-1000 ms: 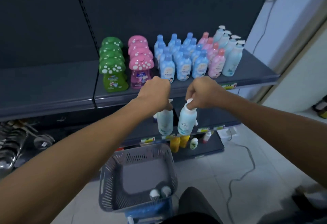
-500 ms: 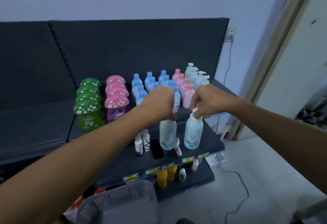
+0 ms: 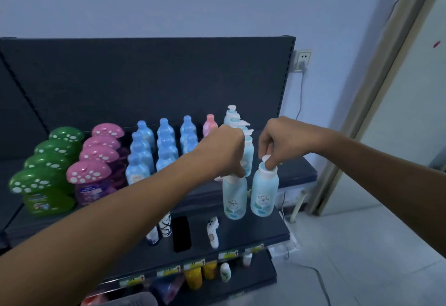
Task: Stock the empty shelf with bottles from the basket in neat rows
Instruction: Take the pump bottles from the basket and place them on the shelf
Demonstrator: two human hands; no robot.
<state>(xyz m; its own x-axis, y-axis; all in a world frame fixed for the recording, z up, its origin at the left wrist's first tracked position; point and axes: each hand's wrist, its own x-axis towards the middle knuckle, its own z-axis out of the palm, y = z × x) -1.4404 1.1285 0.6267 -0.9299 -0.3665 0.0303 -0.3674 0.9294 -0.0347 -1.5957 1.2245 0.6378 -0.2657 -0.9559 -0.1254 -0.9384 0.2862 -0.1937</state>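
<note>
My left hand (image 3: 223, 152) grips the pump top of a pale blue lotion bottle (image 3: 234, 198). My right hand (image 3: 281, 142) pinches the white pump of a second pale blue bottle (image 3: 264, 191) beside it. Both bottles hang upright in front of the right end of the dark shelf (image 3: 298, 172). Behind them stands a row of matching pump bottles (image 3: 233, 114), then a pink bottle (image 3: 209, 124), rows of blue bottles (image 3: 165, 146), pink mushroom-cap bottles (image 3: 96, 160) and green mushroom-cap bottles (image 3: 45, 160). Only the basket's grey rim (image 3: 137, 299) shows at the bottom edge.
A lower shelf (image 3: 241, 238) holds small white bottles (image 3: 212, 230) and a black flat object (image 3: 181, 233). Yellow bottles (image 3: 194, 278) stand on the bottom shelf. A wall socket with a cable (image 3: 301, 60) and a door frame (image 3: 362, 124) are on the right. Tiled floor lies at the lower right.
Both hands have lifted the two bottles up from over the basket to the top shelf's right end. The view has tilted up, so the basket has nearly left the frame.
</note>
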